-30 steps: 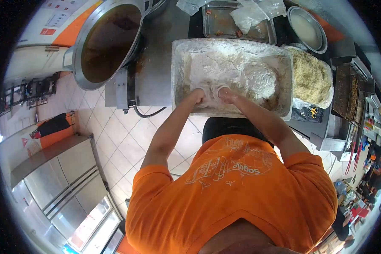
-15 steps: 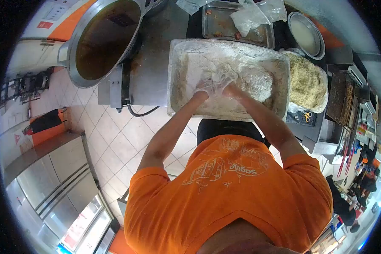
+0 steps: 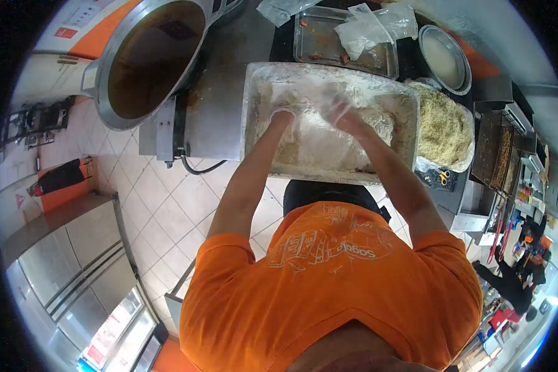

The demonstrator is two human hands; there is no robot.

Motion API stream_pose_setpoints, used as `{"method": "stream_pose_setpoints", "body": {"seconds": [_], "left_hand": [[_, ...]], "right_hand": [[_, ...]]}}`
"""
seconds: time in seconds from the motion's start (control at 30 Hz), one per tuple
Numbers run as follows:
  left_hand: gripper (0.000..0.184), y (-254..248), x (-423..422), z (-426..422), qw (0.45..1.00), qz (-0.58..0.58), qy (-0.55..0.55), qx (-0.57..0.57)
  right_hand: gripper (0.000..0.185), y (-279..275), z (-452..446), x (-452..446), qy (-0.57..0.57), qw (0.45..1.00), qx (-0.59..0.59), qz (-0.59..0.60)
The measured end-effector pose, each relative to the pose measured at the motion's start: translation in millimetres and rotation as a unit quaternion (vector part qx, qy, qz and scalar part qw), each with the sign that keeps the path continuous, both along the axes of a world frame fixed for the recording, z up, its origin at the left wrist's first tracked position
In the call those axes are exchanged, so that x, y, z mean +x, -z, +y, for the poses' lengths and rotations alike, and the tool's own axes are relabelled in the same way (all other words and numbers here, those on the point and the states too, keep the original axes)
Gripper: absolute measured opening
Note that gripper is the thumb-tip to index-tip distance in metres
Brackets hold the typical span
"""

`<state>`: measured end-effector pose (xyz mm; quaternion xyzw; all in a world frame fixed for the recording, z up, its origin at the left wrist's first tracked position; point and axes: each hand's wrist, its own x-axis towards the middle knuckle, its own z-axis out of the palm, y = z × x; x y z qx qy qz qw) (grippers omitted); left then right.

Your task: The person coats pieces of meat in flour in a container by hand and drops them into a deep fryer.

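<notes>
A large pale tub [image 3: 248, 111] holds white flour [image 3: 313, 149], with a heap of it toward the right side. My left hand [image 3: 283, 106], coated white, is over the left part of the flour, its fingers blurred. Over the middle, beside the heap, my right hand [image 3: 338, 111] is smeared by motion. The two hands are apart. Whether either holds anything cannot be made out.
A big pot of brown liquid [image 3: 157, 59] stands at the upper left. Behind the tub lies a metal tray [image 3: 319, 40] with plastic bags [image 3: 367, 31]. To the right are yellowish crumbs [image 3: 441, 127], a round metal bowl [image 3: 443, 59] and yellow-handled scissors [image 3: 443, 177].
My hands have moved from close together in the flour to farther apart and a little farther from my body. The flour between them looks more spread out.
</notes>
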<state>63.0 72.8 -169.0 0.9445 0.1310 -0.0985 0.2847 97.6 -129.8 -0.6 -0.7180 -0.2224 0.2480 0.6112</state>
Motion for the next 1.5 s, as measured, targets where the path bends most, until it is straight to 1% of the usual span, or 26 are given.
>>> {"method": "stream_pose_setpoints", "body": {"seconds": [0.03, 0.07, 0.1, 0.17, 0.27, 0.4, 0.47, 0.57, 0.6, 0.67, 0.7, 0.77, 0.8, 0.87, 0.93, 0.97, 1.0, 1.03, 1.07, 1.1, 1.13, 1.2, 1.3, 1.4, 1.43, 1.5], "left_hand": [[0.052, -4.5, -1.2, 2.6, 0.998, 0.034, 0.058, -0.011], [0.049, -10.5, -5.6, 3.8, 0.991, 0.070, 0.115, -0.022], [0.049, -29.2, -13.2, 1.7, 0.990, 0.073, 0.116, -0.019], [0.048, -77.5, -35.6, -3.6, 0.984, 0.124, 0.127, -0.016], [0.046, -88.8, -57.3, 3.8, 0.982, 0.143, 0.112, -0.053], [0.039, -41.1, -71.5, 31.8, 0.970, 0.117, 0.210, 0.040], [0.034, -38.1, -91.2, 39.1, 0.945, 0.093, 0.307, 0.066], [0.031, -170.5, -97.0, 22.3, 0.960, 0.176, 0.220, -0.011], [0.031, -164.4, -95.2, 22.7, 0.959, 0.177, 0.221, -0.011], [0.050, -145.3, -88.0, 25.2, 0.977, 0.060, 0.200, -0.047], [0.050, -145.0, -80.6, 25.8, 0.977, 0.062, 0.201, -0.047], [0.051, -148.5, -66.3, 24.5, 0.972, 0.114, 0.197, 0.065], [0.051, -145.2, -59.0, 20.2, 0.972, 0.113, 0.196, 0.068], [0.048, -130.5, -49.8, 8.6, 0.980, 0.186, 0.041, 0.054], [0.044, -106.5, -56.2, 14.8, 0.990, 0.110, 0.086, -0.013], [0.040, -95.3, -56.7, 18.7, 0.988, 0.034, 0.130, -0.080], [0.040, -107.3, -60.2, 17.5, 0.988, 0.033, 0.131, -0.081], [0.037, -129.7, -71.3, 13.2, 0.995, 0.014, 0.100, -0.027], [0.034, -142.8, -83.4, 8.4, 0.997, -0.005, 0.068, 0.026], [0.034, -142.5, -95.8, 1.7, 0.998, 0.000, 0.065, 0.022], [0.033, -141.6, -106.1, -8.1, 0.998, 0.031, 0.057, 0.029], [0.031, -141.0, -118.7, -28.7, 0.994, 0.090, 0.040, 0.046], [0.028, -123.5, -123.3, -51.9, 0.991, 0.110, 0.022, 0.070], [0.028, -195.3, -104.3, -63.9, 0.991, 0.133, -0.013, 0.027], [0.028, -185.1, -104.7, -62.8, 0.991, 0.133, -0.013, 0.029], [0.026, -147.0, -104.8, -57.0, 0.997, 0.067, 0.020, 0.039]], "right_hand": [[0.031, -6.6, 20.6, -10.5, -0.103, 0.942, -0.260, -0.186], [0.031, -9.3, 31.4, -19.5, -0.197, 0.775, -0.490, -0.348], [0.031, 13.7, 29.2, -18.7, -0.196, 0.777, -0.488, -0.346], [0.036, 78.5, 28.4, -9.8, -0.172, 0.710, -0.530, -0.430], [0.040, 20.8, 36.4, -21.6, -0.239, 0.713, -0.541, -0.377], [0.041, 52.9, 13.0, -12.1, -0.317, 0.735, -0.516, -0.304], [0.041, 69.8, 6.4, -21.2, -0.411, 0.693, -0.471, -0.359], [0.035, 81.6, -1.8, -31.8, -0.444, 0.726, -0.325, -0.412], [0.035, 71.4, 7.0, -31.4, -0.444, 0.727, -0.325, -0.411], [0.055, 40.3, 31.5, -32.4, -0.402, 0.660, -0.560, -0.298], [0.055, 48.0, 33.2, -26.8, -0.403, 0.660, -0.560, -0.297], [0.068, 71.7, 40.1, -11.7, -0.105, 0.734, -0.455, -0.493], [0.068, 68.6, 46.5, -11.7, -0.104, 0.735, -0.453, -0.494], [0.067, 48.6, 65.0, -12.9, -0.103, 0.764, -0.474, -0.426], [0.062, 44.5, 72.2, -5.8, -0.155, 0.760, -0.514, -0.367], [0.051, 54.8, 74.4, 4.5, -0.269, 0.756, -0.464, -0.376], [0.041, 69.3, 73.0, 9.0, -0.379, 0.740, -0.407, -0.378], [0.041, 83.9, 62.7, 6.9, -0.380, 0.741, -0.408, -0.375], [0.034, 98.7, 47.4, 5.4, -0.325, 0.866, -0.318, -0.206], [0.028, 106.7, 36.9, 2.0, -0.253, 0.944, -0.212, -0.025], [0.028, 81.4, 26.8, -9.2, -0.259, 0.941, -0.215, -0.021], [0.021, -11.7, 4.5, -45.9, -0.347, 0.795, -0.370, -0.332], [0.017, 41.5, -17.5, -82.1, -0.265, 0.743, -0.430, -0.439], [0.017, 65.6, 7.3, -84.7, -0.241, 0.770, -0.443, -0.391], [0.017, 71.9, 21.7, -85.1, -0.188, 0.815, -0.451, -0.312], [0.018, 72.2, 32.1, -75.8, -0.213, 0.805, -0.466, -0.300]]}}
